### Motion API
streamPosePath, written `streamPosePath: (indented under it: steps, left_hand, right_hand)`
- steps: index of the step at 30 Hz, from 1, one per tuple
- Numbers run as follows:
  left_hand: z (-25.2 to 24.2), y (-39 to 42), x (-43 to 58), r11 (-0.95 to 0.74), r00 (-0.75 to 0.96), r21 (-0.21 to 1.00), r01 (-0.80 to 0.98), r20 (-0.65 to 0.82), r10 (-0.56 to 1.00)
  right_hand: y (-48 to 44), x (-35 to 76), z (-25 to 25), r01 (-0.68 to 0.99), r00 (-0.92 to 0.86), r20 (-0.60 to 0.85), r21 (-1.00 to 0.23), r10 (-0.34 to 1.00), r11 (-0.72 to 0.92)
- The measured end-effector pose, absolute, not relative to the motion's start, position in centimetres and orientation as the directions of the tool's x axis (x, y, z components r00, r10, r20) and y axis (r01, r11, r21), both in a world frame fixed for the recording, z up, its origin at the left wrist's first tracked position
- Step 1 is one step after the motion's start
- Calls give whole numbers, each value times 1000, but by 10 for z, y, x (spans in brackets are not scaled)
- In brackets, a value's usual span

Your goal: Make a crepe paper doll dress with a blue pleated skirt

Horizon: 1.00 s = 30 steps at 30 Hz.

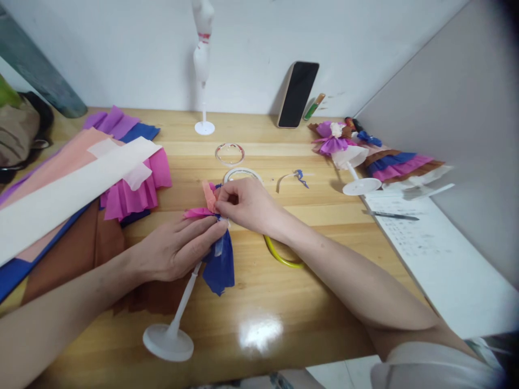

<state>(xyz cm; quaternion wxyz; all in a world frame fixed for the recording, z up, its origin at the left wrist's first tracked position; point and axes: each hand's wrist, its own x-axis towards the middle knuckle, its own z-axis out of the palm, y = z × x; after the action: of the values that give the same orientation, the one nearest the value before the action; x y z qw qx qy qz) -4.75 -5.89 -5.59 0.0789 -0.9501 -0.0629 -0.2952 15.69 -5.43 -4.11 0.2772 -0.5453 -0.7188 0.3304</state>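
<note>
Tilted in front of me is a small doll mannequin on a white stand [174, 337], dressed in blue crepe paper [220, 267] with pink [198, 213] and peach [210, 197] pieces higher up. My left hand [184, 243] is closed around the mannequin's body, which it mostly hides. My right hand [247, 202] pinches at the peach paper beside the left fingertips; its thumb and forefinger are pressed together. A roll of clear tape [243, 172] lies just behind my right hand, and a yellow ring [284, 260] shows partly under the right wrist.
Crepe paper sheets [60, 200] are piled at the left. A bare mannequin [203, 65] and a phone [299, 94] stand at the back wall. Dressed mannequins [351, 156] lie at the right by paper [446, 259] with a pen [395, 216]. Another ring [230, 162] lies mid-table.
</note>
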Motion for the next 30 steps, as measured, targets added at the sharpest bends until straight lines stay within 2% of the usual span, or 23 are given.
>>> streamPosePath:
  steps: [9,13,21,30]
  left_hand:
    - [-55,-56,-45,-966,858,-240,100,513,-39]
    - [-53,-59,-42,-970,849,-228,82,526,-52]
    - [-49,-63,-38,-987,858,-101,123,510,55]
    - [-36,-65,-31,-983,900,-166,76,437,-4]
  right_hand:
    - [-54,157,-42,611,-245,32,-771,969,180]
    - [-54,156,-42,608,-247,54,-769,968,198]
    - [-55,156,-39,596,-245,46,-781,968,188]
    - [-54,156,-39,563,-248,36,-808,968,174]
